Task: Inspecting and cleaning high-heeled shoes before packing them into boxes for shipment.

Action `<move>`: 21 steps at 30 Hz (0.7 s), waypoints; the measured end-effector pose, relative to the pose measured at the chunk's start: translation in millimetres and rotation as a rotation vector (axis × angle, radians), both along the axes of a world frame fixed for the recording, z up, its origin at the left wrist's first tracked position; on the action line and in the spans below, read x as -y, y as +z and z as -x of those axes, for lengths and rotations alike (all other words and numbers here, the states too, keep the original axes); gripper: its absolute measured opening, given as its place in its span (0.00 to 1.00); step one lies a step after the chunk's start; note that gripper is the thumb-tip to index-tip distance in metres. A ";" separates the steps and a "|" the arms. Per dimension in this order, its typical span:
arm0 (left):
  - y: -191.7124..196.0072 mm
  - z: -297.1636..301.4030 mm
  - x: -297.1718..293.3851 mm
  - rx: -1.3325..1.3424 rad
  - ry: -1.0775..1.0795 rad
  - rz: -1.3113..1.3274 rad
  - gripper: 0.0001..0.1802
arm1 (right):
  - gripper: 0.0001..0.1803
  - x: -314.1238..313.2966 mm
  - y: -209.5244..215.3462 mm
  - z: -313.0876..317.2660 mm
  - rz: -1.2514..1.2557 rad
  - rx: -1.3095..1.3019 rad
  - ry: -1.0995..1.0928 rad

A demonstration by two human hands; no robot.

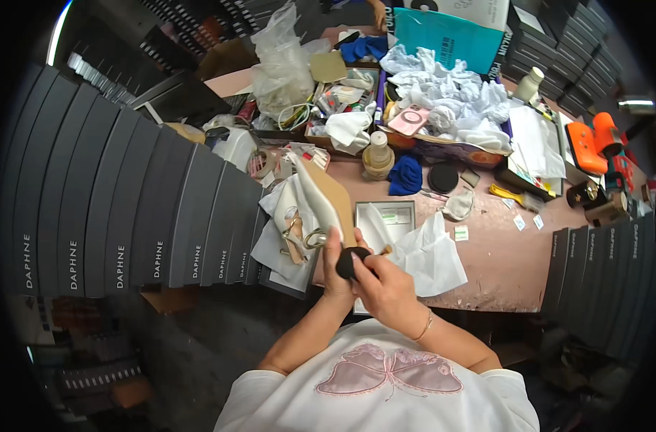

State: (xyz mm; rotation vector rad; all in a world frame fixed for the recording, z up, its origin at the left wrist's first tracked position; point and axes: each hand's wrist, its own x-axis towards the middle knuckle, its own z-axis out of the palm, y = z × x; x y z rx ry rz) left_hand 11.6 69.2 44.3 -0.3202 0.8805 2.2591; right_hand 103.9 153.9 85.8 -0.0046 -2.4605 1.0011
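Observation:
My left hand is closed around the heel end of a white shoe with a tan sole, its toe pointing up and away from me. A round gold buckle shows on its side. My right hand grips a round black pad and holds it against the heel end of the shoe. Left of the held shoe, a second pale shoe with gold trim lies on white paper. Under and beyond my hands is an open shoebox with tissue paper spilling from it.
Stacked dark grey shoeboxes wall off the left; more boxes stand at right. Across the table are a bottle, a blue cloth, a black round lid, a yellow-handled brush and a bin of crumpled paper.

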 end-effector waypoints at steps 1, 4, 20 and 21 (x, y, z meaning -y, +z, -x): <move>-5.1 9.0 8.4 0.056 -0.102 -0.175 0.27 | 0.25 7.7 -5.0 -2.4 -0.014 -0.052 -0.013; 15.4 22.6 6.1 -0.056 0.058 -0.036 0.27 | 0.25 20.7 -28.4 -37.7 -0.054 0.179 0.050; 14.7 7.8 48.0 -0.124 -0.032 0.123 0.30 | 0.28 37.5 23.5 9.4 -0.053 -0.118 -0.088; 19.0 -1.2 39.5 -0.154 0.057 0.103 0.30 | 0.28 43.3 9.3 19.6 -0.118 -0.043 -0.089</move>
